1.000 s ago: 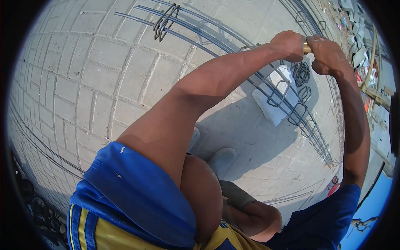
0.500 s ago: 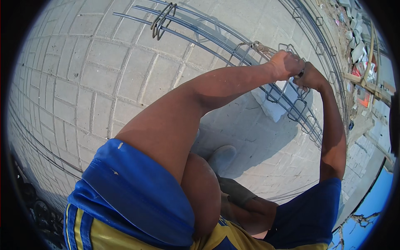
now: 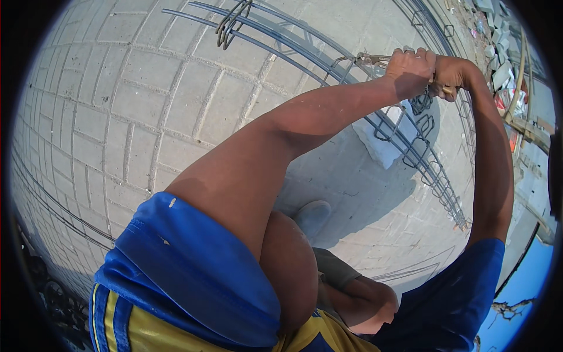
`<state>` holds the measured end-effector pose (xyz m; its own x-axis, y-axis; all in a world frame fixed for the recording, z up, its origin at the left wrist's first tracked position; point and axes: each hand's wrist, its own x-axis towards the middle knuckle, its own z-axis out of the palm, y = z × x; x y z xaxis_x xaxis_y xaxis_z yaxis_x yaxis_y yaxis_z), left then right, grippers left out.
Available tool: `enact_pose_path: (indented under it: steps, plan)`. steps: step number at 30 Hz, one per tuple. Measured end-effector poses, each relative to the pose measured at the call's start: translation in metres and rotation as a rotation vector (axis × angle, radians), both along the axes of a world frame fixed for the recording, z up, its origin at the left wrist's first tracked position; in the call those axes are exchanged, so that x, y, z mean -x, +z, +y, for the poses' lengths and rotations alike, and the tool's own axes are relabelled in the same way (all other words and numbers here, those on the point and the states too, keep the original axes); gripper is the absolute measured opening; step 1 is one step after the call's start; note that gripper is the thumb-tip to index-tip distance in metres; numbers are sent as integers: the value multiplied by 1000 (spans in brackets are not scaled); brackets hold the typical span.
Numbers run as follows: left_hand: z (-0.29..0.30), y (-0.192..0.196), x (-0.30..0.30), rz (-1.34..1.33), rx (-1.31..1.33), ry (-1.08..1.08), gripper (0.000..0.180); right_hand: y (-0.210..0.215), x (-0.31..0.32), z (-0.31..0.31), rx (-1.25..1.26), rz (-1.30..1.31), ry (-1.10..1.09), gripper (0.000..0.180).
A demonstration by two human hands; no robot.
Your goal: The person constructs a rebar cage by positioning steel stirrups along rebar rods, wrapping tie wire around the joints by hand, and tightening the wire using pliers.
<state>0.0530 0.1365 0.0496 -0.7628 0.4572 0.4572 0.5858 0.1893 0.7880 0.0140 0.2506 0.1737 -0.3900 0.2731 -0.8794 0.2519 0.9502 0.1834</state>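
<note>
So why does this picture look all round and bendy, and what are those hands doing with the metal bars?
The picture comes from a small wide camera worn on a person's head, looking down. That lens bends straight lines, so the paving stones look curved. The two bare arms coming up from the bottom are the person's own, in blue sleeves.

On the ground lies a long cage of steel bars, with bent wire loops around it. A separate bundle of loops sits farther along the bars.

The left hand is closed around a metal tool, which looks like pincers, right at the bars. The right hand is closed beside it, seemingly on the tool's handle. A whitish block lies under the cage.
</note>
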Motion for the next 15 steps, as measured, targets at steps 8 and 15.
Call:
enact_pose_path:
  steps: [8, 15]
  plan:
    - [-2, 9, 48, -216, 199, -455, 35, -9, -54, 14, -326, 962, 1177, 41]
    - [0, -9, 15, -62, 109, -112, 35, 5, -14, -29, -202, 88, 103, 20]
